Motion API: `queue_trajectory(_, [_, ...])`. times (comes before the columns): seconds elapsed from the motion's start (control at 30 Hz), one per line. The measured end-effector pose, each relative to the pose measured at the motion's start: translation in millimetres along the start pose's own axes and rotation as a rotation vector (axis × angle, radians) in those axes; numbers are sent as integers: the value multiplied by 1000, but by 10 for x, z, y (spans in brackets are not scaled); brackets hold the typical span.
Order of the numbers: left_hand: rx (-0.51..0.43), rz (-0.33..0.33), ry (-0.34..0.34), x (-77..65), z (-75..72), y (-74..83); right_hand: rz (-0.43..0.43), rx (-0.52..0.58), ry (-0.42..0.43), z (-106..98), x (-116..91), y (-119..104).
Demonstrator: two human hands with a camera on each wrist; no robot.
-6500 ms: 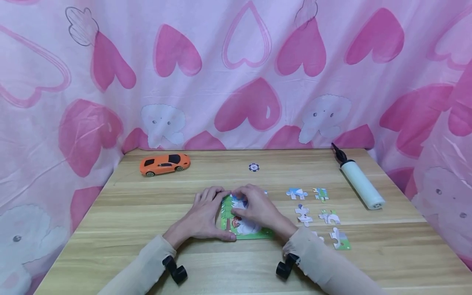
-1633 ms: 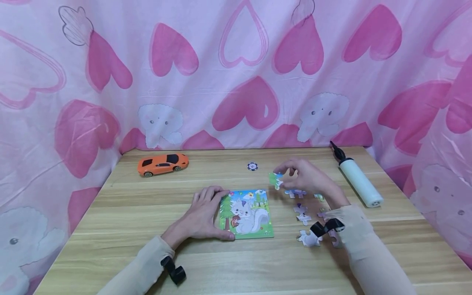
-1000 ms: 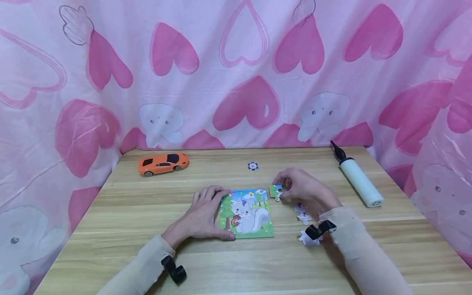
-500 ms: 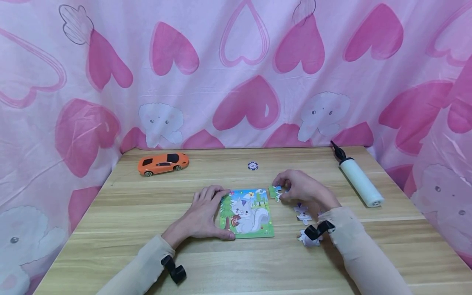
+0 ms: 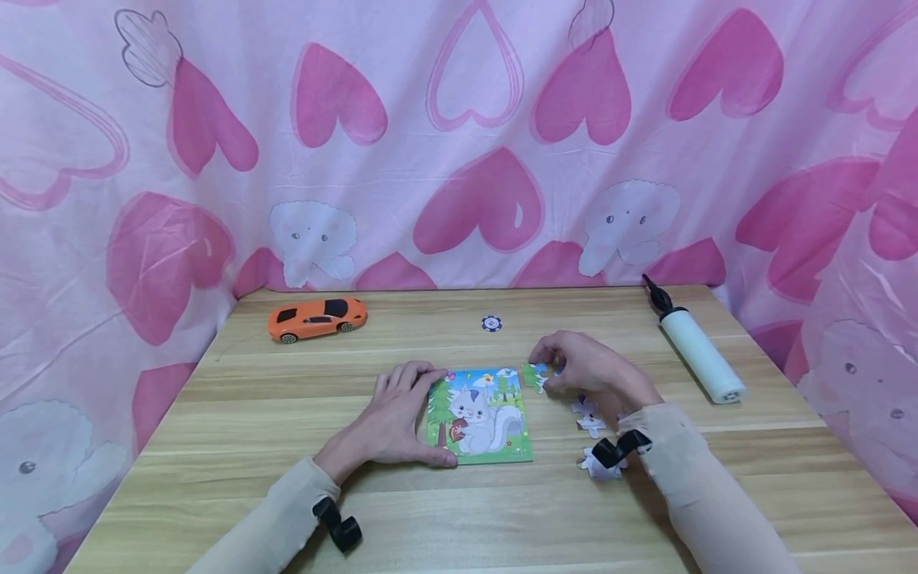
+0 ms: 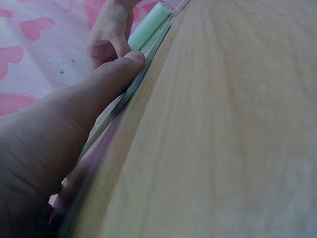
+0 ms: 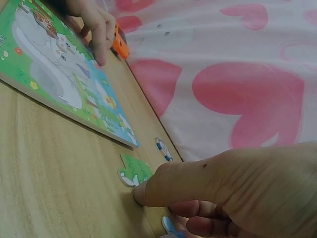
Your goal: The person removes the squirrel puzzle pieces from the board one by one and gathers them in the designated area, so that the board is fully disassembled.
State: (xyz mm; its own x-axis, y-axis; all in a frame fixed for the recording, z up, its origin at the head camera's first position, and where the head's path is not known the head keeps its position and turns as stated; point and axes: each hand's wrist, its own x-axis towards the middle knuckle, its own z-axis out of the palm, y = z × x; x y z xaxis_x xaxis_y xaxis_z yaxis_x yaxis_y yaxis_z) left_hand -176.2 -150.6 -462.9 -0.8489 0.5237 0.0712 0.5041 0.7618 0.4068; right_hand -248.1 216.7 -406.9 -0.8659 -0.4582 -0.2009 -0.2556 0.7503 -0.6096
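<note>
A flat square puzzle board [image 5: 495,426] printed with a grey squirrel lies mid-table. My left hand [image 5: 394,414] rests at its left side, thumb at the near corner and index fingertip at the far one. In the left wrist view that thumb [image 6: 106,82] lies straight along the board's edge. Just right of the board, my right hand [image 5: 588,367] pinches a green and blue jigsaw piece [image 5: 534,376] low over the table. The right wrist view shows the thumb tip on this jigsaw piece [image 7: 133,171]; the other fingers curl underneath.
Loose jigsaw pieces [image 5: 602,464] lie by my right wrist, some partly hidden under the arm. An orange toy car [image 5: 319,320] stands back left, a poker chip [image 5: 492,323] lies back centre, and a pale green hand pump [image 5: 699,351] lies at right. A pink heart-print curtain [image 5: 473,199] hangs behind.
My right hand has left the board, where it was earlier, lifted a jigsaw piece and lowered it to the table at the board's right. My left hand has stayed on the board.
</note>
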Motion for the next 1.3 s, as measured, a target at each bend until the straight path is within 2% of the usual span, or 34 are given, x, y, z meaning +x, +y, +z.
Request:
queue_trajectory(0.17, [2,2,-5,-1,4,-6,-17,17,27,-46,-24,-28])
queue_trajectory(0.3, [-2,-1,-6,3,-1,-9,-65,1,109,-66,-23,-129])
queue_trajectory(0.57, [0,-3,-9,4,-10,-6,-230,66,310,67,-20,-408])
queue_trajectory(0.67, [0,-3,-10,9,-8,-6,-287,89,354,166,-14,-506])
queue_trajectory(0.77, [-3,-4,-9,8,-9,-6,-340,88,342,299,10,-605])
queue_trajectory(0.9, [-3,-1,-7,6,-6,-11,-385,67,272,506,38,-723])
queue_trajectory(1.1, [-5,10,3,2,6,-17,-377,60,204,746,22,-819])
queue_trajectory(1.3, [-9,15,6,-4,-8,-12,-389,17,186,864,44,-833])
